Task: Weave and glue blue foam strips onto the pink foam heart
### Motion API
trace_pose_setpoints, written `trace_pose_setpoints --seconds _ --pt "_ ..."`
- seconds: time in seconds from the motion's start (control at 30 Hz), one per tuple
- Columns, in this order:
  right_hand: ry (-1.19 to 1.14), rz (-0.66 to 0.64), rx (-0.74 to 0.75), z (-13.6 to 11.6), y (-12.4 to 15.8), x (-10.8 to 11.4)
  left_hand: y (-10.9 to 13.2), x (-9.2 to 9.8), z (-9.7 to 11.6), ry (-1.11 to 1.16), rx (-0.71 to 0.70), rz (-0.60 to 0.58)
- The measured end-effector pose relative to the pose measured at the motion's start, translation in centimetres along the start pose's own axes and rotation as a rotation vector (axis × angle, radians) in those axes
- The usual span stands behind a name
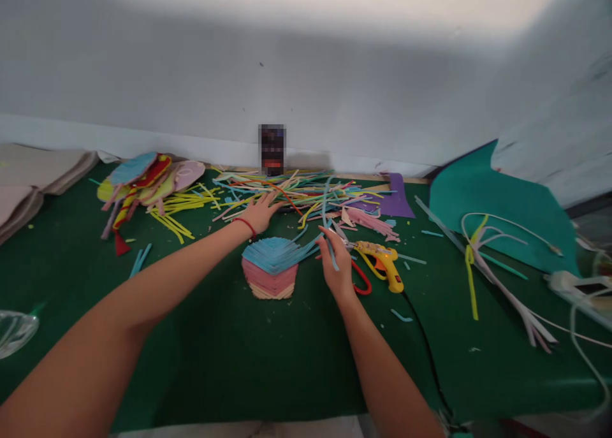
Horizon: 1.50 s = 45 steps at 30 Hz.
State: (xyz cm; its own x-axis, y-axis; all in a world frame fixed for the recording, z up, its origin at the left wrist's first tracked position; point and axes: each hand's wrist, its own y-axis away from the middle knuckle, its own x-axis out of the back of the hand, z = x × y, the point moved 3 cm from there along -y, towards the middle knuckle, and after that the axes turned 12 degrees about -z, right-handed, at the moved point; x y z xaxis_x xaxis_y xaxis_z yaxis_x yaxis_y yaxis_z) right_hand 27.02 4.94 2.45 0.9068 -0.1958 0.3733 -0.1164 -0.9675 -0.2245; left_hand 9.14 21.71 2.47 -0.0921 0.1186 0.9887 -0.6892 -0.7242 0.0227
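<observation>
My left hand (261, 213) reaches flat over a pile of thin coloured strips (306, 192), its fingers stretched out and touching the near edge. A red string bracelet (246, 225) circles that wrist. In my right hand (336, 262), light blue strips (327, 202) are pinched, one standing upright above the fingers. Between my forearms lies a flat, layered piece (270, 269) with blue, pink and cream bands; loose blue ends run from it towards my right hand. Just right of that hand lie a yellow glue gun (382, 259) and red-handled scissors (362, 278), partly hidden.
At the back left, coloured fan-like pieces (148, 176) are stacked beside yellow strips (184, 205). A teal sheet (502, 215) curls at the right, near a bundle of pale strips (497, 278) and a white power strip (581, 285). The glue gun's black cord (425, 342) trails to the front edge.
</observation>
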Motion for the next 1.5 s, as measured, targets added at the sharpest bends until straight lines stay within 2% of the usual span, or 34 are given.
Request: trace_pose_setpoints --seconds 0.1,0.23,0.37,0.43,0.5,0.57,0.63,0.73,0.8,0.87,1.0,1.1,1.17,1.2,1.27,1.33,1.4,1.5 --pt "0.061 -0.007 0.025 0.1 0.0 -0.1 -1.0 -0.7 -2.8 -0.009 0.055 -0.053" --pt "0.116 -0.001 0.054 0.2 0.1 -0.1 -1.0 -0.3 -6.0 -0.013 0.079 -0.062" --pt "0.094 -0.008 0.077 0.4 0.1 -0.1 -0.2 0.3 -7.3 -0.007 0.069 -0.022" --pt "0.062 -0.006 0.094 0.5 0.1 0.0 0.4 0.7 -6.9 -0.001 0.076 0.028" --pt "0.029 0.047 0.117 0.4 0.1 0.2 1.3 1.4 -5.4 0.005 0.086 0.098" --pt "0.03 0.139 0.143 0.3 0.2 0.6 3.1 2.0 -2.7 0.01 0.077 0.167" --pt "0.071 0.213 0.185 0.1 0.4 0.9 5.8 2.2 0.9 0.015 0.035 0.206" --pt "0.149 0.243 0.284 -0.3 0.6 1.0 10.4 1.5 5.9 0.023 -0.059 0.197" --pt "0.196 0.241 0.329 -0.5 0.8 0.9 12.7 0.5 7.4 0.099 -0.077 0.168" --pt "0.258 0.225 0.37 -0.8 1.1 0.5 14.1 -0.5 6.8 0.217 0.035 0.164" --pt "0.485 0.174 0.554 -2.4 2.2 0.2 14.9 -2.4 3.1 0.286 0.233 0.226" --pt "0.696 0.286 0.714 -4.3 3.3 1.4 15.0 -3.5 1.6 0.312 0.285 0.223" --pt "0.794 0.389 0.745 -5.6 3.7 2.8 15.1 -4.1 1.5 0.323 0.28 0.2" --pt "0.824 0.392 0.745 -6.2 3.8 3.5 15.1 -4.2 1.6 0.328 0.273 0.188" --pt "0.844 0.312 0.736 -7.2 3.8 4.6 15.1 -4.4 1.7 0.339 0.26 0.167" --pt "0.838 0.166 0.717 -7.8 3.7 4.9 15.1 -4.5 1.8 0.35 0.253 0.15" --pt "0.82 0.046 0.672 -8.0 3.7 4.3 15.0 -4.5 1.6 0.36 0.248 0.139" --pt "0.756 -0.046 0.586 -7.3 3.5 2.2 15.0 -4.5 1.5 0.373 0.249 0.131"
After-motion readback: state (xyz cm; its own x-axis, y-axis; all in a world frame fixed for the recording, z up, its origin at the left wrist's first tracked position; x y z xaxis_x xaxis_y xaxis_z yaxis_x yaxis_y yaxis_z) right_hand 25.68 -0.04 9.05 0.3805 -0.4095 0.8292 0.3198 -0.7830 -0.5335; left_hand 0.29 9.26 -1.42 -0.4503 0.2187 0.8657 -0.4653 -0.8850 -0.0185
